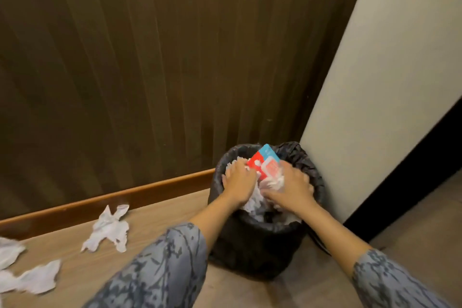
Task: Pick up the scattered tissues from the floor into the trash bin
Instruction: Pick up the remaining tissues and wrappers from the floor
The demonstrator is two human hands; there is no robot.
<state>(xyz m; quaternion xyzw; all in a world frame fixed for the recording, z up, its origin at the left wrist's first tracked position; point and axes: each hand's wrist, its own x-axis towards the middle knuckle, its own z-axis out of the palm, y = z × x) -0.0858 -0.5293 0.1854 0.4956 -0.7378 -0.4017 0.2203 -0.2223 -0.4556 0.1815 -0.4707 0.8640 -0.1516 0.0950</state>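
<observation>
A black-lined trash bin stands in the corner, heaped with white tissues and a red and blue packet. Both my hands lie palm down on the heap inside the bin's mouth. My left hand rests on the tissues at the left side, fingers spread. My right hand lies on the right side with fingers curled over tissues. Whether either hand grips any tissue is hidden. Three crumpled tissues lie on the floor to the left: one nearest the bin, two others at the frame's left edge.
A dark wood-panelled wall with a brown baseboard runs behind the bin. A cream wall with a dark edge stands right of it. The floor is light wood-look planking.
</observation>
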